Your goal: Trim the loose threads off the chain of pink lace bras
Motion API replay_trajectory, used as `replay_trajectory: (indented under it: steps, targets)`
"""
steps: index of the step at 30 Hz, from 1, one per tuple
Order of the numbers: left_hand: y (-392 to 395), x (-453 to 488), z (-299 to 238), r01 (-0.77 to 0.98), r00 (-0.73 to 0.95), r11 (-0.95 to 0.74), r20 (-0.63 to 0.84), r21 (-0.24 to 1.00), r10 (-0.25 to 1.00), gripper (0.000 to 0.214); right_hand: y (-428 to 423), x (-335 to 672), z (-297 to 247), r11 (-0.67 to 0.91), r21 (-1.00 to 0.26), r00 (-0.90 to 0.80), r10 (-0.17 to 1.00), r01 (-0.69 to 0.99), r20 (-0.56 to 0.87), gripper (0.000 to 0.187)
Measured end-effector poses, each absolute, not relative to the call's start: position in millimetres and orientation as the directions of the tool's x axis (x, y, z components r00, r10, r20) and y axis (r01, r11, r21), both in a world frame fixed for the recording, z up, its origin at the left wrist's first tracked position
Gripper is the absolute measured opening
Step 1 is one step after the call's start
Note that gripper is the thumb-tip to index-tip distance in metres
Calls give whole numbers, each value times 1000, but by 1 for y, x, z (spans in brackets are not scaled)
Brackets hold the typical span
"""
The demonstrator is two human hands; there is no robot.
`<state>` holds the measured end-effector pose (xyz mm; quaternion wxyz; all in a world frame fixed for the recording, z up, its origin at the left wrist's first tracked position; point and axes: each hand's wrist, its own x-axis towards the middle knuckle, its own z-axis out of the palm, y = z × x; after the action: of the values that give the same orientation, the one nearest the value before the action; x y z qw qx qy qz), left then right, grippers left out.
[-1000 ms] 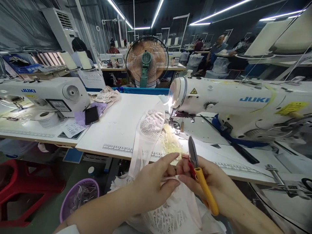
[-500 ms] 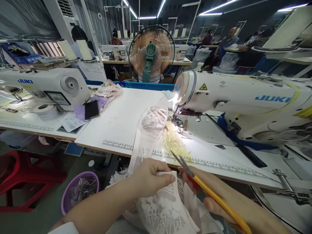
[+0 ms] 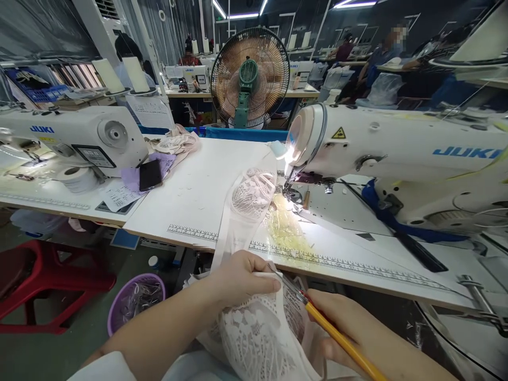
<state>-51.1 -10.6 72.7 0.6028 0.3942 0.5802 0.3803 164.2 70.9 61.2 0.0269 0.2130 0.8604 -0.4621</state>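
Gripping scissors (image 3: 325, 323), right hand (image 3: 351, 316) — handle (image 3: 344, 343) cropped below.

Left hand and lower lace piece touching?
Touching. Head view: left hand pinches the lower lace piece at its top edge, thumb over the fabric.

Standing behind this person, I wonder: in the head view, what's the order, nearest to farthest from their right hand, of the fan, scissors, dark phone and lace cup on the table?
1. Scissors: held in the right hand.
2. Lace cup: ahead-left, on the table.
3. Dark phone: farther left.
4. Fan: beyond the table.
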Motion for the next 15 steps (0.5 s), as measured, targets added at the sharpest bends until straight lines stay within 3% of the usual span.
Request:
replay_trajectory:
  steps: [5,11,15]
  targets:
    - [-10,-52,68,-31,39,416,-415,909,909,24,67,162,53,405,-833,-910,331,377,-251,48]
    - [-13,-51,72,9,36,391,-391,921,920,25,62,163,35,448,-813,-892,416,372,-178,42]
    - [-17,-51,74,12,-11,351,-350,936,937,23,58,164,43,443,-803,-809,583,399,-80,36]
